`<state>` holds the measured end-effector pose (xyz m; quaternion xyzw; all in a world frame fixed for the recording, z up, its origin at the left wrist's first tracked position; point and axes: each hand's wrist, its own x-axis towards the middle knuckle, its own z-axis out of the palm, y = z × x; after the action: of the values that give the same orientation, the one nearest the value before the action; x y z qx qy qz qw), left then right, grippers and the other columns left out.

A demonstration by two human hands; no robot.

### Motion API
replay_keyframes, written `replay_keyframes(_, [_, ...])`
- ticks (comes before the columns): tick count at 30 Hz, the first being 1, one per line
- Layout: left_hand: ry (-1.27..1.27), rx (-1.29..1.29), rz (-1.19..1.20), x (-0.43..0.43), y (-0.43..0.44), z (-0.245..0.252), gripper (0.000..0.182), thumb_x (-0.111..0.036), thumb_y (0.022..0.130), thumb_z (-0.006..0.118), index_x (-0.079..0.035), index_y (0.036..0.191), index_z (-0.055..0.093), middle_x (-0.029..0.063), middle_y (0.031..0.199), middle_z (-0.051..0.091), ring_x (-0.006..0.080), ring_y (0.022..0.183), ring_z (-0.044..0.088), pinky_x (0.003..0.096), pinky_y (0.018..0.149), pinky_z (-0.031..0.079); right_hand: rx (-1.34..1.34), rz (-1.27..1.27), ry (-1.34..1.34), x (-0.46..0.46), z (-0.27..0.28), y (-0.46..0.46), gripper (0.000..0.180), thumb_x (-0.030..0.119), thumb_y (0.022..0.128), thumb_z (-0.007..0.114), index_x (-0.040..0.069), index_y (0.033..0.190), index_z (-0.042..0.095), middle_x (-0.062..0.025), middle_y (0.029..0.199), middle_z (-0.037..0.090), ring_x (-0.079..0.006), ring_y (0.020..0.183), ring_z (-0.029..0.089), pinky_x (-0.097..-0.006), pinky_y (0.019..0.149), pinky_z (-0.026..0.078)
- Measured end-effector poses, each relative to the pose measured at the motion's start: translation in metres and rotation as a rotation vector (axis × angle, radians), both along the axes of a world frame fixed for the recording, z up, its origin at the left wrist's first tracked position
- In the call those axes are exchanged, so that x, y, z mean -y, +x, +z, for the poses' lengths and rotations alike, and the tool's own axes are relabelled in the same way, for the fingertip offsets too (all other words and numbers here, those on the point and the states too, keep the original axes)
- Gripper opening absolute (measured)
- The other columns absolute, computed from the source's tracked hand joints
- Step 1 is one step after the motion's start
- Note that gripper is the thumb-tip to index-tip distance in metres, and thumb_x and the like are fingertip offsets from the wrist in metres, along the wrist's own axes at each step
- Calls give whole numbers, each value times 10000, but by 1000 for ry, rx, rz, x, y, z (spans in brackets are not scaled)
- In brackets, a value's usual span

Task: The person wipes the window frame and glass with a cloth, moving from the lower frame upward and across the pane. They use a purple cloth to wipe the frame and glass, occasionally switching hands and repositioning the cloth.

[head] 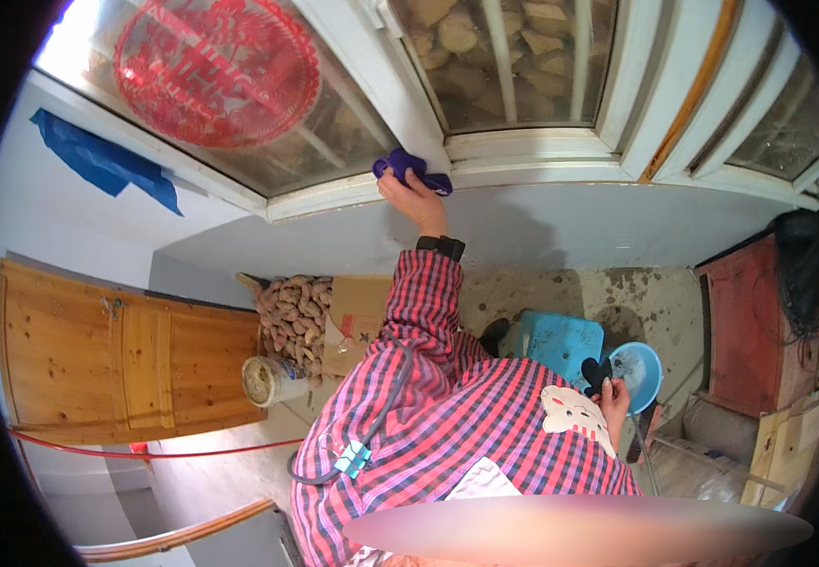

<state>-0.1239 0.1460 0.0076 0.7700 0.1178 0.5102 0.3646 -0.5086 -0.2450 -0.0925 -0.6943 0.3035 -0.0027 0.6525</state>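
My left hand [416, 202] is stretched out ahead and presses a purple cloth [409, 169] against the white window frame [537, 169], where an upright meets the bottom rail. A pane to its left carries a round red paper-cut [218, 71]. Down at my right side, my right hand [615, 407] grips a small black item [596, 374]; its exact kind is unclear. Just beyond that hand stands a light blue bucket [654, 379] with foamy water inside. A blue plastic stool [562, 337], spotted with dirt, is beside the bucket.
Sweet potatoes [296, 312] lie heaped by the wall, near cardboard [356, 312] and a white bucket [274, 381]. A wooden door [140, 347] is at left. On the right stand a red cabinet [742, 319] and cardboard pieces [781, 439]. Blue material [108, 159] hangs on the left wall.
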Motion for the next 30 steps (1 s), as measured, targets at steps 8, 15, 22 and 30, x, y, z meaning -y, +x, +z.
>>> replay_keyframes(8, [-377, -94, 52, -54, -69, -79, 373, -37, 978, 497, 46, 1339, 459, 193, 1230, 552, 318, 1126, 548, 415, 1061, 410, 80, 106, 54, -9, 9, 31, 198, 200, 1033, 625, 20, 975, 567, -24, 714, 577, -85, 572, 570, -244, 517, 448])
replay_keyframes(15, [-903, 354, -37, -203, -29, -56, 328, -79, 1036, 484, 8, 1347, 428, 138, 1222, 554, 252, 1055, 556, 375, 966, 469, 5, 116, -68, -11, 9, 23, 217, 220, 1031, 632, 12, 1023, 570, -33, 744, 597, -79, 565, 574, -240, 494, 447])
replay_keyframes(22, [-1341, 408, 9, -117, 15, -103, 301, -139, 1081, 420, -56, 1368, 457, 121, 1306, 572, 248, 1102, 564, 397, 997, 466, -33, 152, -103, -12, 23, 6, 225, 231, 1034, 633, 15, 1013, 574, -24, 715, 585, -76, 537, 535, -243, 485, 425])
replay_keyframes(30, [-1487, 303, -167, 133, 41, -112, 340, -67, 1055, 444, -15, 1391, 455, 115, 1323, 550, 238, 1175, 508, 359, 1087, 385, -18, 65, -234, -18, 28, -19, 223, 231, 1039, 625, 23, 997, 560, -24, 713, 576, -67, 532, 511, -243, 493, 400])
